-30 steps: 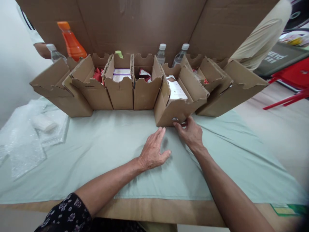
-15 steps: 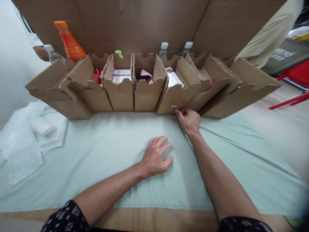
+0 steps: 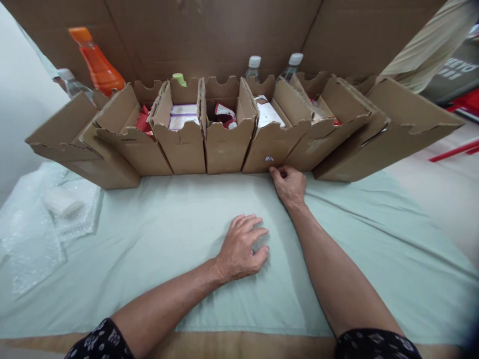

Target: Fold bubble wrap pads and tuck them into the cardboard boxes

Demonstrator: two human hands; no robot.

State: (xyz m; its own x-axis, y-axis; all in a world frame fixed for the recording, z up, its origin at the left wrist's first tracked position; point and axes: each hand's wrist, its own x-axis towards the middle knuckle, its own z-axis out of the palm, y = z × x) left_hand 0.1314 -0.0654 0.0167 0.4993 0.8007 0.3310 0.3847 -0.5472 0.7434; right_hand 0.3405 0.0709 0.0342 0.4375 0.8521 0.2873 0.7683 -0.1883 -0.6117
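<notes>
Palm down, my left hand [image 3: 245, 248] rests on the pale green cloth [image 3: 168, 249] with its fingers spread and nothing in it. My right hand [image 3: 289, 185] is closed, thumb and fingers drawn together, at the lower front edge of a cardboard box [image 3: 267, 144]. Its fingertips touch or nearly touch that box, just below a small white-and-dark sticker [image 3: 269, 159]; anything between them is hidden. Inside this box stands a white carton [image 3: 268, 112]. The neighbouring cardboard box [image 3: 226, 152] holds a dark red and white packet [image 3: 225, 115].
More open boxes line the row, one with a purple-edged white pack [image 3: 184, 115]. Behind stand an orange bottle [image 3: 100, 67], clear bottles [image 3: 294, 62] and a tall cardboard panel [image 3: 217, 35]. Bubble wrap [image 3: 33, 234] lies at left. Pale clothing [image 3: 422, 50] shows at back right.
The view has shifted slightly, and the boxes look a little nearer. Both hands keep nearly the same pose; my right hand stays at the box's lower edge.
</notes>
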